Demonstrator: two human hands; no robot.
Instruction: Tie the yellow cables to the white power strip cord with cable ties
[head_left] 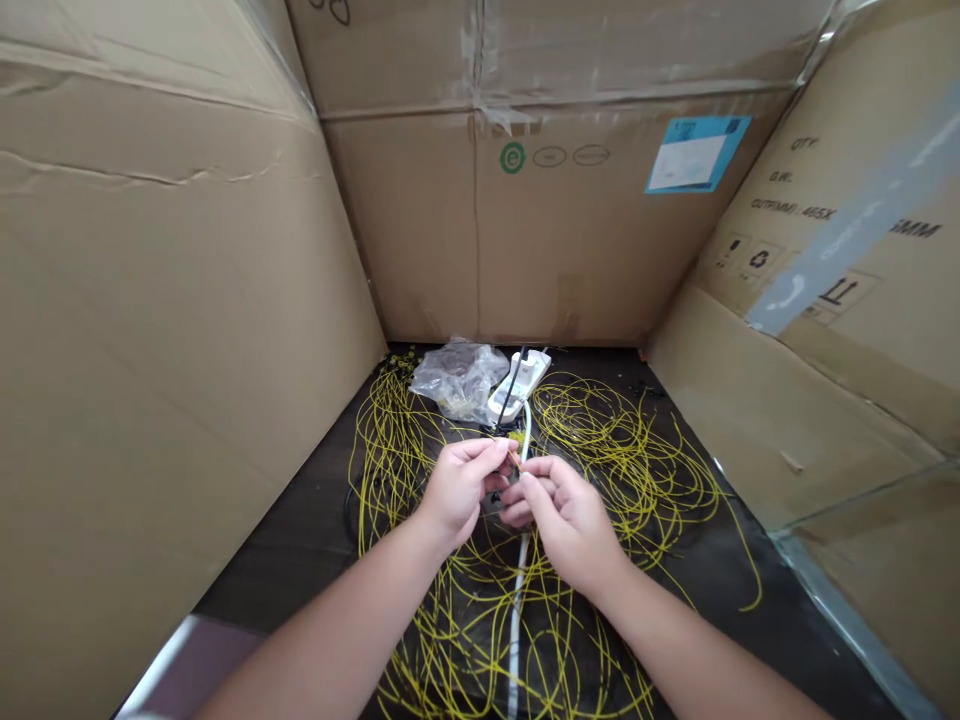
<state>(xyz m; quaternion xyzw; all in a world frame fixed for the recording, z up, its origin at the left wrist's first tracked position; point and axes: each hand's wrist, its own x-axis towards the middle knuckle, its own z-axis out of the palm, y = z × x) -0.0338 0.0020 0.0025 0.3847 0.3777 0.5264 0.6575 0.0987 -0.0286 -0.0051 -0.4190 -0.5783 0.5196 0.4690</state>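
Note:
My left hand (pixel 459 490) and my right hand (pixel 564 512) meet over the middle of the dark table. Each is closed in a pinch on a short stretch of thin orange-yellow wire (pixel 514 459) between their fingertips. Its ends are hidden by the fingers. Beneath and around both hands lie long loose yellow wires (pixel 600 420), tangled and spread over the tabletop. Just beyond the fingertips is a small yellow piece (pixel 517 437), too small to make out.
Behind the hands stand a white power strip (pixel 506 402) and a crumpled clear plastic bag (pixel 457 375). A thin black rod (pixel 512 388) leans across the strip. A white cable (pixel 517 620) runs toward me. Cardboard boxes (pixel 420 230) wall in the back and both sides.

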